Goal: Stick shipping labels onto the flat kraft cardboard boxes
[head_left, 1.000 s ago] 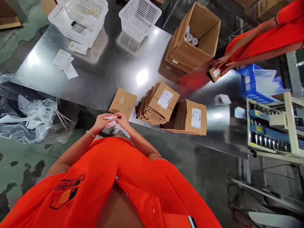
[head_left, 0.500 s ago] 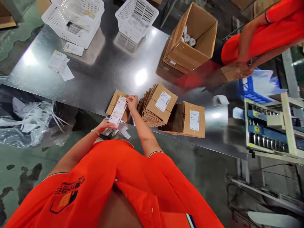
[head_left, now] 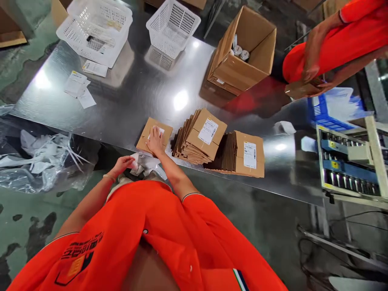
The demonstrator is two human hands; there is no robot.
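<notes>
Two hands stay apart: the right hand, nearer, presses flat-open fingers on a label on flat cardboard; the left hand pinches white paper.

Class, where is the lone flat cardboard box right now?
In the head view, the flat box lies at the metal table's near edge under the right hand, just left of the stacked boxes.

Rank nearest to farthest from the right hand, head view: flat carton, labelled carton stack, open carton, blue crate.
1. Flat carton: under the right hand, touching.
2. Stack of flattened cartons: just to its right.
3. Open carton: farther, up-right.
4. Blue crate: far right.
</notes>
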